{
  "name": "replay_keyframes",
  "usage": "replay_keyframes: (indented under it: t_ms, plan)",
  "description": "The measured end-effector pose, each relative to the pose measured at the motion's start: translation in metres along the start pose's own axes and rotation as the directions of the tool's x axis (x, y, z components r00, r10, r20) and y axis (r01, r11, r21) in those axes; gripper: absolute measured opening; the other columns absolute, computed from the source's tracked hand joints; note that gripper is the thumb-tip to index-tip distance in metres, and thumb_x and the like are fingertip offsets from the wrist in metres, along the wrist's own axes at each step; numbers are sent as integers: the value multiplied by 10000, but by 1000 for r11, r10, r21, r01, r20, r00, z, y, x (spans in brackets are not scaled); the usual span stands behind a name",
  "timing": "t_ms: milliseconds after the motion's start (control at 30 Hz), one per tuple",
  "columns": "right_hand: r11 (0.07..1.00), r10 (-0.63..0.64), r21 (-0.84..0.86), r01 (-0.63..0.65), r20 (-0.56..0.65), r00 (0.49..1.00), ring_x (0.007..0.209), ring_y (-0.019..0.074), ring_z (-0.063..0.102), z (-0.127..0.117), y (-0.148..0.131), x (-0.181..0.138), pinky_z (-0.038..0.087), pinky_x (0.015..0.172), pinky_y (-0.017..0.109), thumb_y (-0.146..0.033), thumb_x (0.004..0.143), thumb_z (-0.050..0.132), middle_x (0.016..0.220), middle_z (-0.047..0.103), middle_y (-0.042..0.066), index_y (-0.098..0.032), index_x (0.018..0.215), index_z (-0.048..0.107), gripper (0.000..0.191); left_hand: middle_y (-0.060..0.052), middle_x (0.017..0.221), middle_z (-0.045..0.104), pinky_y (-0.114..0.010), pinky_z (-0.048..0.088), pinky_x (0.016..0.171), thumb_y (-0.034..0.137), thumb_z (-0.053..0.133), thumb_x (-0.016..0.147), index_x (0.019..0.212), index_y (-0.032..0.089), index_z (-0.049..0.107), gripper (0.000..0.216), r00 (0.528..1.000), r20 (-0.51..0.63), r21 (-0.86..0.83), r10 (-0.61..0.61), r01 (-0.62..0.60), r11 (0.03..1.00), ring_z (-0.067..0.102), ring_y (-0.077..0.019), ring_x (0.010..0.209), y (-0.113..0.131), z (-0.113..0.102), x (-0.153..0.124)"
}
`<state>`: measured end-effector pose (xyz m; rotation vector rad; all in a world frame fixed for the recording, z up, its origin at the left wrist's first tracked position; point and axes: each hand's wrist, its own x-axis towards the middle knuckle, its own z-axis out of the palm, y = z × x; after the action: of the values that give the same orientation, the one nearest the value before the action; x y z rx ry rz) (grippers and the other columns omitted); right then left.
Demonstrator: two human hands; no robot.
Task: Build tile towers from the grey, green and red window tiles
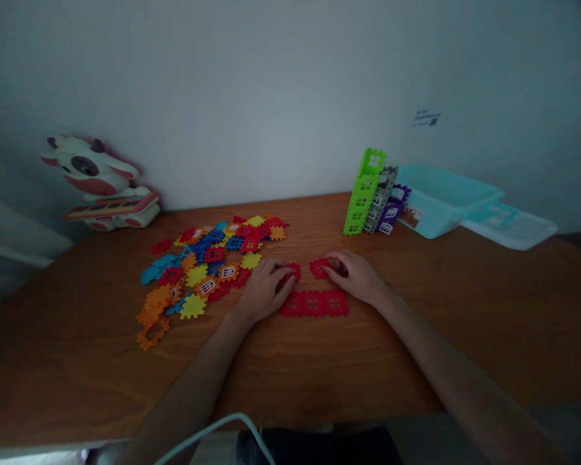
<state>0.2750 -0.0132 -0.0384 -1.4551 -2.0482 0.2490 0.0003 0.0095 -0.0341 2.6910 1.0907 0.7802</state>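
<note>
In the head view, I see my left grip [266,287] narrowly pinching one red piece [297,270]; my right grip [354,274] pinches another red piece [317,268]. The two are apart, just beyond the red strip [312,303] on the tabletop [290,371].

Left of the strip [314,303] on the worktop [474,310] lies the pile [197,276], the cow [101,174] behind, farther left. Behind the strip, the left tile [297,270] is at the left hand [264,290], the right tile [317,268] at the right hand [358,276]. Back right stand towers [362,197], then the bin [438,216], then the lid [513,226].
</note>
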Motion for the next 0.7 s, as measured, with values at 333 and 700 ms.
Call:
replay_keyframes:
  t_ms: [333, 700]
  plan:
    - [978, -187, 106, 181, 57, 981, 970, 227, 650, -4, -3, -3, 525, 907, 405, -324, 964, 586, 1021, 688, 89, -229, 1034, 763, 213, -88, 1343, 635, -472, 456, 1082, 392, 468, 1035, 1332, 252, 643, 372, 968, 178, -94, 175, -161, 983, 570, -258, 1243, 4, -5, 1]
    - [988, -106, 127, 92, 106, 989, 891, 200, 652, -4, -6, -2, 529, 852, 362, -382, 962, 624, 982, 662, 78, -218, 1029, 762, 225, -106, 1347, 631, -483, 452, 1083, 435, 498, 1017, 1336, 232, 644, 404, 954, 232, -122, 190, -165, 979, 568, -270, 1239, 7, -9, 4]
